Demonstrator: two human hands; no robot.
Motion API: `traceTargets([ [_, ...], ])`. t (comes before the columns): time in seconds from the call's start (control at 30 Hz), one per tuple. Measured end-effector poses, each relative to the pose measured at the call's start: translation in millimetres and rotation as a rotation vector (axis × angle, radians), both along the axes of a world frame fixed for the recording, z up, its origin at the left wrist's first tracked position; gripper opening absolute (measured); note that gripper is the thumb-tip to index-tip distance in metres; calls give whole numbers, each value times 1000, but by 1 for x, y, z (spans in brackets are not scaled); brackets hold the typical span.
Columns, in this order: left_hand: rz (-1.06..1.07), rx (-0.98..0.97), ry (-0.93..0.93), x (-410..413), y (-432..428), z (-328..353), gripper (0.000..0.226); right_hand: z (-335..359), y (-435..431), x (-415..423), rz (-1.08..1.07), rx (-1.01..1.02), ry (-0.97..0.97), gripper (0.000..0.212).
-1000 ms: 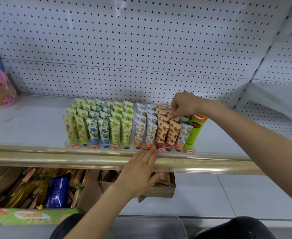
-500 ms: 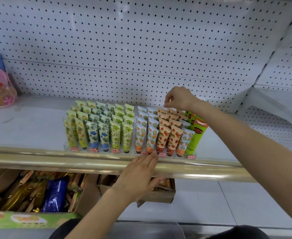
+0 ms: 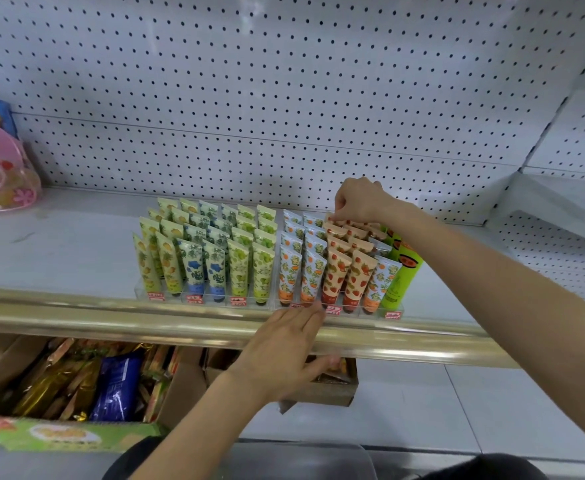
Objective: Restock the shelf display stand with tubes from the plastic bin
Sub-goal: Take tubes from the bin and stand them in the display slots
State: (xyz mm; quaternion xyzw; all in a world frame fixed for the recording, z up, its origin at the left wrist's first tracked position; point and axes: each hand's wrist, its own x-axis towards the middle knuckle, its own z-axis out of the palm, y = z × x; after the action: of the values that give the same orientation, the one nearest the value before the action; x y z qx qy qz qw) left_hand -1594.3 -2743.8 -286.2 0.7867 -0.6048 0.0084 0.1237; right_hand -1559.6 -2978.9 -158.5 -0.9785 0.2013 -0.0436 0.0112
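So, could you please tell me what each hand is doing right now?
Left hand: open, straight fingers against the front of the display stand.
Right hand: pinches the top of a back-row strawberry tube.

- The white shelf point(image 3: 59, 244) has a gold front rail point(image 3: 111, 318).
- Clear stands point(image 3: 211, 301) sit side by side just behind the rail, filled with upright tubes point(image 3: 239, 268).
- A pink pack point(image 3: 0, 174) lies at the far left, well apart from the stands.
- On the lower shelf point(image 3: 474, 410) sit two open cardboard boxes point(image 3: 76, 436).
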Motion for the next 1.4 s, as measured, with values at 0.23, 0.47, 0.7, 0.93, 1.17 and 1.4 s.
traceTargets([
  [0.23,3,-12,7,0,-1,-2,81,0,-2,-2,-8,37,-13,19],
  [0.47,10,-9,1,-2,0,1,80,0,-2,-4,-11,56,-24,20],
  [0.7,2,-19,4,-1,-1,-2,84,2,-2,-6,-9,86,-38,19],
  [0.93,5,-32,-2,0,-1,-3,82,4,-2,-8,6,75,-16,21],
  [1.17,2,-34,-7,0,-1,-4,80,25,-10,-24,108,147,-51,15],
  [1.4,7,-28,0,0,-2,-5,83,29,-6,-44,151,105,85,12],
])
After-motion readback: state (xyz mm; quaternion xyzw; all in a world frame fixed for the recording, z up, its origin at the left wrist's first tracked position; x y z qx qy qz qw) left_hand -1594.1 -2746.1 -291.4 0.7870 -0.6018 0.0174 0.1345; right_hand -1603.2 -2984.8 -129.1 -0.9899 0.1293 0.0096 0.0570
